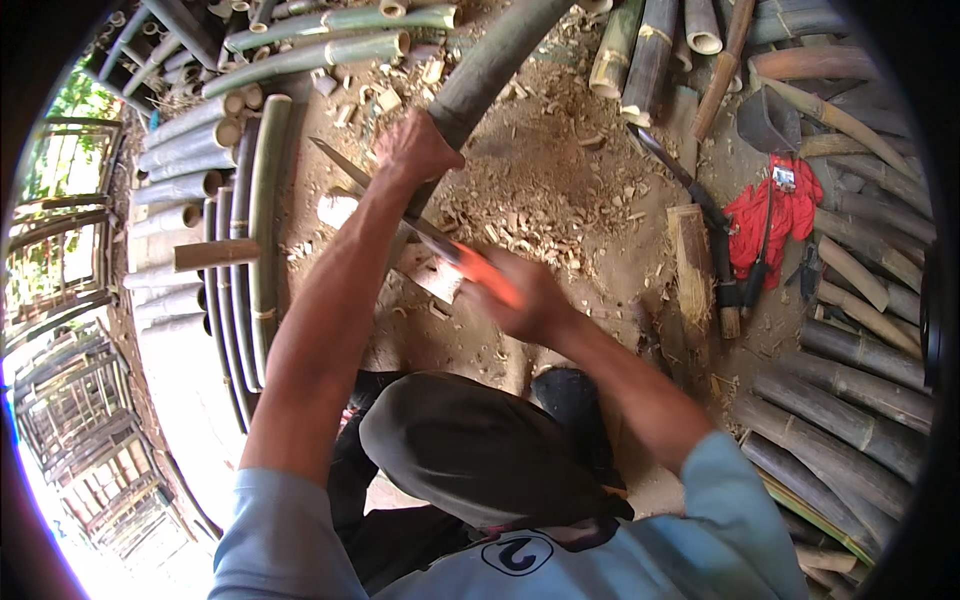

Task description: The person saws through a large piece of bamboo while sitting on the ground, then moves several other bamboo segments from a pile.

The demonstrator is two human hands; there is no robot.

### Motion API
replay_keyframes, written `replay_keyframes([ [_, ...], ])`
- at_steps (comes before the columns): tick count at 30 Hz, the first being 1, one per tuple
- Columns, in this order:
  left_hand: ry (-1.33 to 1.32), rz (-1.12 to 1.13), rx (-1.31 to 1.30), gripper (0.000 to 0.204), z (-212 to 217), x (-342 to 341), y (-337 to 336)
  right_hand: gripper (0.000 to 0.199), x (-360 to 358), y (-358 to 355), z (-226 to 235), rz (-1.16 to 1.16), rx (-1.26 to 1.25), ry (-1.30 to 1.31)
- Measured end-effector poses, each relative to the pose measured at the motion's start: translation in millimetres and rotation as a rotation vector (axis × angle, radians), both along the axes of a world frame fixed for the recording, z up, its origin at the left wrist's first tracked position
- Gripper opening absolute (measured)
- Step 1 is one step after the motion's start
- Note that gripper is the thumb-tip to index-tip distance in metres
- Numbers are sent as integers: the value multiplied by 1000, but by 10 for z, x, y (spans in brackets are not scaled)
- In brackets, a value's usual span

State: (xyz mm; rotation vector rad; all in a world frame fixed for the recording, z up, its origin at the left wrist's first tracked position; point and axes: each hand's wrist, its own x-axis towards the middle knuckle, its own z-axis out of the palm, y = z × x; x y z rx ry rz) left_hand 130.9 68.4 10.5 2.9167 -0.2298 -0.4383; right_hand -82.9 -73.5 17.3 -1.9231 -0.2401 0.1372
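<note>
- A worker's left hand wraps tightly around a dark bamboo pole, which slants from the top centre of the frame down toward the middle.
- The right hand, just right of centre, is clenched around the orange handle of a saw.
- The saw's blade crosses the pole near its lower end, just below the left hand, passes behind the left forearm and shows its tip at the upper left.
- The work appears to be mid-cut: the pole runs on in one long piece above the grip, and no freshly parted section can be made out at the blade. How deep the teeth sit, if they bite at all, cannot be told.
- What seems left is the rest of that cut; pale chips strewn across the centre suggest plenty of bamboo is worked here.
- Bamboo lengths lie stacked at the upper left and lower right, while a red cloth rests on the ground at the right.
</note>
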Motion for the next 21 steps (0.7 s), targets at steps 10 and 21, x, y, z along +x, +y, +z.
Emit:
replay_keyframes([
  [10, -7, 27, 21, 68, 3, 147, 192, 44, -1072, -857, 126, -35, 62, -69],
  [21, 50, -33, 79, 63, -43, 6, 117, 59, -421, -50, 346, 64, -92, 277],
])
